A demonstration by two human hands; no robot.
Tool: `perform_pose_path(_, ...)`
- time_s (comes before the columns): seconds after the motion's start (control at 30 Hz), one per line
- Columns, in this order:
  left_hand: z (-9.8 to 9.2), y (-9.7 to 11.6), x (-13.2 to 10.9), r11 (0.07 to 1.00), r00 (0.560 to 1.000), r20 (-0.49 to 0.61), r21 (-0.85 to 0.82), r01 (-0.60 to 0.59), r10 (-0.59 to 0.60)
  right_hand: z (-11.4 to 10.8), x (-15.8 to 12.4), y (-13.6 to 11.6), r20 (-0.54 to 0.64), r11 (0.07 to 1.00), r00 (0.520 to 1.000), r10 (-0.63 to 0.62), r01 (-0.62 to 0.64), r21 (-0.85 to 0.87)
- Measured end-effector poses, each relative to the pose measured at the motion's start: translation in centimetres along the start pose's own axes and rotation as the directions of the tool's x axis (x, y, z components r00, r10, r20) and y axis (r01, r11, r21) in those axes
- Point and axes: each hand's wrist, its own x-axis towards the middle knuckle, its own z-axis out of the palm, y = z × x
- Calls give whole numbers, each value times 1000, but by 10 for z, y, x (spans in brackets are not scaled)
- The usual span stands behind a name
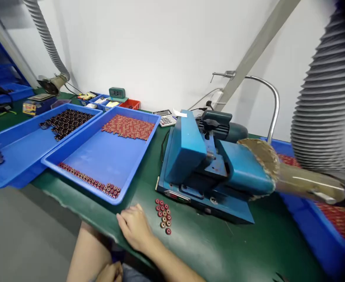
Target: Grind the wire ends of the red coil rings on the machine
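My right hand (135,227) rests on the green table's front edge, its fingers curled closed with nothing visible in them. Just right of it lie several small red and copper-coloured rings (163,213). Low in the view, my left hand (110,272) is over my lap, partly cut off, its fingers curled and nothing visible in them. Beyond my right hand is a blue tray (102,156) with red rings packed at its far end and a band of them along its near edge. A blue machine (190,152) with a motor stands right of the rings.
Another blue tray (28,147) at the left holds dark rings. Further back are a clock (117,93), small bins and a calculator (168,120). A duct nozzle (310,184) and a blue tray (307,219) with red rings are at the right.
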Motion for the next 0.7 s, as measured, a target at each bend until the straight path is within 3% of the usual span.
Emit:
perform_pose_path(0.1,3,8,-16,997,969,-239,9,-70,70,-8,0,-2,-120,996,991,-64,72,61)
perform_pose_path(0.2,-15,39,-44,977,862,-462,50,-210,209,-33,-17,-2,-316,982,943,-100,144,119)
perform_pose_path(0.27,-36,69,-53,951,784,-542,121,-283,302,-63,-35,1,-480,975,874,-72,163,150)
perform_pose_path(0.37,-66,115,-37,890,723,-519,255,-378,456,-115,-59,7,-683,970,729,42,134,203)
perform_pose_path(0.43,-80,140,-12,855,708,-482,331,-399,516,-142,-73,12,-735,973,670,102,87,215)
perform_pose_path(0.53,-90,162,22,838,725,-441,404,-367,530,-156,-97,23,-688,983,706,168,-69,169)
perform_pose_path(0.63,-93,169,40,824,753,-388,444,-353,532,-139,-138,40,-586,957,766,266,-282,65)
perform_pose_path(0.7,-94,171,42,811,767,-351,465,-354,537,-118,-170,49,-586,899,730,351,-438,-7)
